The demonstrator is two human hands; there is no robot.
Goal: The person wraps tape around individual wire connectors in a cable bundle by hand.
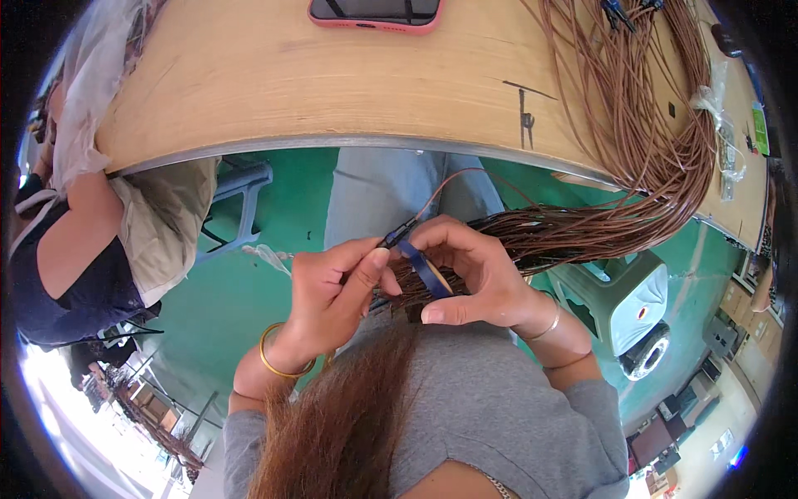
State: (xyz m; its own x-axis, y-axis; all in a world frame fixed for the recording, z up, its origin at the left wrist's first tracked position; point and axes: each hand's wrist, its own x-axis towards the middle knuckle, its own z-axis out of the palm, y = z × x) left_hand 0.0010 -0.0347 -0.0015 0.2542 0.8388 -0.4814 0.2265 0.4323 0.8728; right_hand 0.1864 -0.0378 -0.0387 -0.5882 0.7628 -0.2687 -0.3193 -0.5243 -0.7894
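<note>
1. Two things are held before the wooden worktop (332,91): the left hand (337,287) pinches a dark cable end (397,234), the right hand (478,274) grasps a blue tape roll (426,270).
2. Brown cables (582,233) spill off the worktop's right; a pink-cased phone (374,12) lies on it.
3. Green floor (187,349) below, a stool (644,303) to the right.

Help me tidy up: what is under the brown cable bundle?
The brown cable bundle lies partly on the wooden table; beyond the edge, the green floor shows beneath. Anything its dense strands cover is hidden.
</note>
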